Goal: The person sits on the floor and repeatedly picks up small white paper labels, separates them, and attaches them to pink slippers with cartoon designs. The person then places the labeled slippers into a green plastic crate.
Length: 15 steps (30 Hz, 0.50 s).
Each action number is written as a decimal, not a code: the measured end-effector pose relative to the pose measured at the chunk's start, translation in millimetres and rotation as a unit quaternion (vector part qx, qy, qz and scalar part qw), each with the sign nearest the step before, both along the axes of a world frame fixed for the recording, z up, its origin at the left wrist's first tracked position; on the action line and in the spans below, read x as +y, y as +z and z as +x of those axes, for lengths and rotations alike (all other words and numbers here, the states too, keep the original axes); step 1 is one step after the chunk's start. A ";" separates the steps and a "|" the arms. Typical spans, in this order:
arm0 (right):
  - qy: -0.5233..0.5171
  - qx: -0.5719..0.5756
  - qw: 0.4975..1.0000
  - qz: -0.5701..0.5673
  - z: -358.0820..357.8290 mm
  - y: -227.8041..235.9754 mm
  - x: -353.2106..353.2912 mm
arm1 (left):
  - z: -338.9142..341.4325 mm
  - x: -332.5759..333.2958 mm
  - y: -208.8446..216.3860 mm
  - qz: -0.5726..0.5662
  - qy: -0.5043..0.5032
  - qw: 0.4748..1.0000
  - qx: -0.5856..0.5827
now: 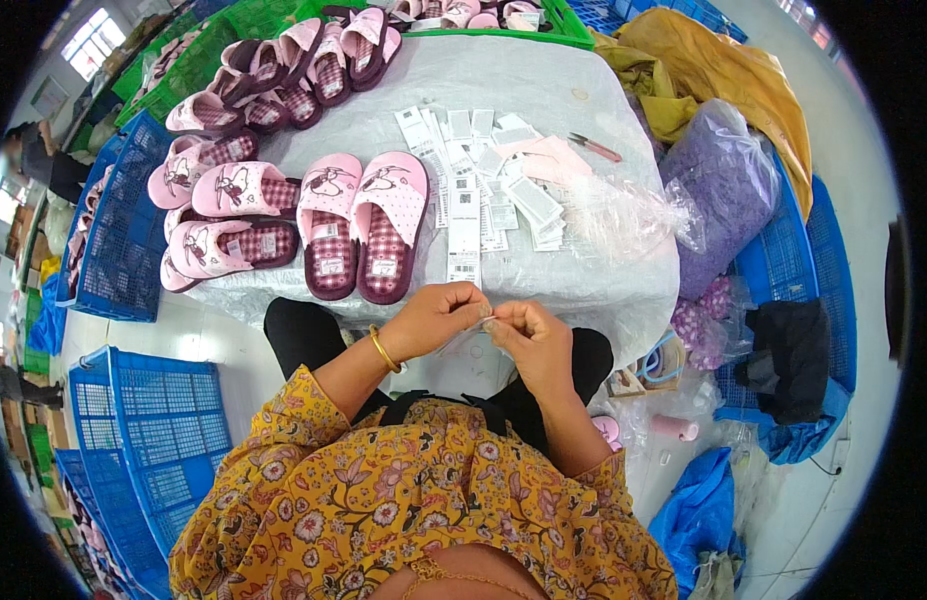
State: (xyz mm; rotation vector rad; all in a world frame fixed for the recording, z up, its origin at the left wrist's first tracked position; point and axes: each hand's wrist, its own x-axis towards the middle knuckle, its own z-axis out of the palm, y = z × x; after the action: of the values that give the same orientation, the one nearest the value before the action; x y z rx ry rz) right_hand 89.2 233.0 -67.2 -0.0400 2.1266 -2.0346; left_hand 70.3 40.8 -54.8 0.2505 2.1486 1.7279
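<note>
My left hand and my right hand meet just off the table's near edge, fingertips pinched together. Between them is a thin pale strand, mostly hidden by the fingers. Just beyond the hands lies a long white paper tag, its lower end close to my left fingers. A pair of pink slippers with dark checked insoles rests on the table to the left of the tag, toes pointing away. More white tags are spread in a loose heap to the right.
Several more pink slippers crowd the table's left side. Small snips lie at the far right of the covered table, near crumpled clear plastic. Blue crates stand at left; a bag of purple material sits at right.
</note>
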 end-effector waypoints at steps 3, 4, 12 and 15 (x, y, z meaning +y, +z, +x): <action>0.051 0.046 0.996 0.064 0.4 6.9 4.8 | 2.1 -1.8 0.4 -0.086 -0.019 0.987 0.132; 0.076 0.074 0.990 0.096 -1.2 9.2 8.0 | 3.1 -1.0 3.4 -0.125 -0.020 0.974 0.189; 0.023 0.137 0.984 0.116 -11.2 25.5 1.0 | -10.8 3.9 24.4 -0.172 -0.040 0.950 0.259; 0.002 0.072 0.996 0.054 -15.5 18.2 -1.0 | -22.3 4.7 29.0 -0.161 -0.058 0.954 0.247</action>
State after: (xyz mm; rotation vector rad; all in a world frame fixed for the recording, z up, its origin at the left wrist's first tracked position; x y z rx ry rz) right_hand 73.7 232.1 -49.0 -0.1791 2.3169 -1.9653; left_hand 48.1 45.6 -25.8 0.7684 2.6596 1.3169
